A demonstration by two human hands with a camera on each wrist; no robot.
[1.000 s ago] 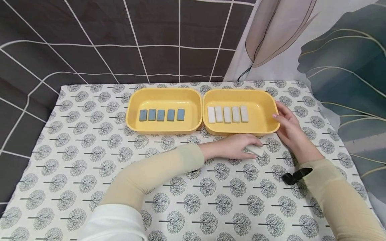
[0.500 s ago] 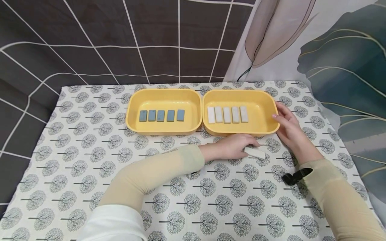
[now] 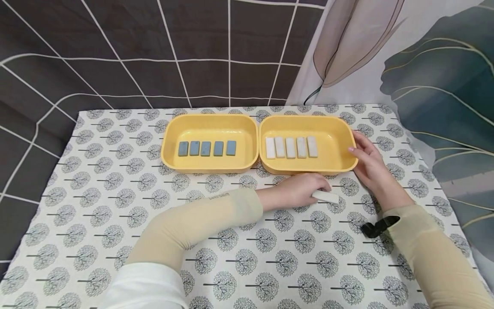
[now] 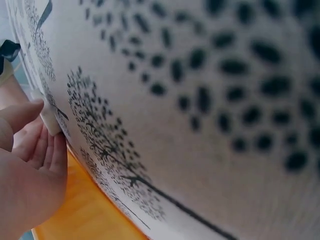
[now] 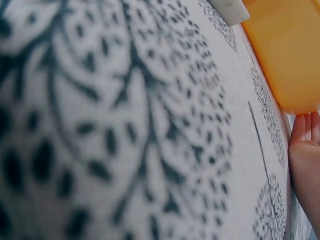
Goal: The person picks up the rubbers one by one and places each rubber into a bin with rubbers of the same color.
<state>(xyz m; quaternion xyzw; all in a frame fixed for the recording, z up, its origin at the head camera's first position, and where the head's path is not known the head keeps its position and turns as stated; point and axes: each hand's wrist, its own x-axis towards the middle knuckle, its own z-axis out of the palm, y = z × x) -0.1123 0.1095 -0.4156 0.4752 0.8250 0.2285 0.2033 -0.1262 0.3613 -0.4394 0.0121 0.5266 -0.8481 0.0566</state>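
Observation:
My left hand [image 3: 297, 190] pinches a white rectangular block [image 3: 326, 197] just in front of the right yellow bin [image 3: 308, 171]. In the left wrist view, the thumb and fingers of this hand [image 4: 35, 165] close on the block [image 4: 50, 117], near the tablecloth. The right hand [image 3: 372, 165] holds that bin's right end, thumb over the rim and fingers along the outer wall. Several white blocks [image 3: 290, 147] stand in a row inside it. The right wrist view catches part of the right hand [image 5: 306, 160] against the orange-yellow bin [image 5: 287, 50], and one end of the pinched block [image 5: 232, 11].
A second yellow bin [image 3: 210, 168] adjoins on the left, with a row of several blue-grey blocks [image 3: 206, 148] in it. The table wears a tree-print cloth [image 3: 266, 274]. A dark gridded curtain [image 3: 193, 51] hangs behind, and a patterned curtain [image 3: 444, 107] at the right.
The pinched white block has turned from a steep slant to lie nearly level, and the left hand has dropped slightly. The right hand and both bins look unmoved.

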